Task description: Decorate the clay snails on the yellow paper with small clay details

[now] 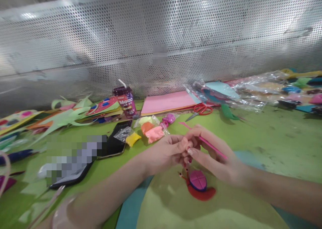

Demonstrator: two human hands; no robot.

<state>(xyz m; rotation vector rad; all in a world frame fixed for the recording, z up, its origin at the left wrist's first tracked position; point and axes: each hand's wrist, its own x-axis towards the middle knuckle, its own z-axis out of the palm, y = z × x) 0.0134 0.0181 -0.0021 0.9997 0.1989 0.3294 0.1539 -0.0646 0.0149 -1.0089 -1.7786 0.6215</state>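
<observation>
My left hand [172,150] is closed in a pinch, its fingertips meeting those of my right hand [210,153]. A tiny reddish bit shows between the fingertips, too small and covered to make out. A thin pink modelling tool [212,147] lies slantwise through my right hand, held by its fingers. Just below both hands, a clay snail lies flat on the pale yellow-green round sheet [161,205]. It has a red body [201,193], a pink shell [198,179] scored with lines and edged in purple, and eye stalks with small dark-dotted tips.
Small bags of coloured clay [154,133] lie beyond my hands, near red-handled scissors [202,109], a drink cup with a straw [127,103] and pink paper sheets [168,101]. Left are a phone [117,140] and paper crafts [65,116]. A perforated metal panel [161,31] stands behind.
</observation>
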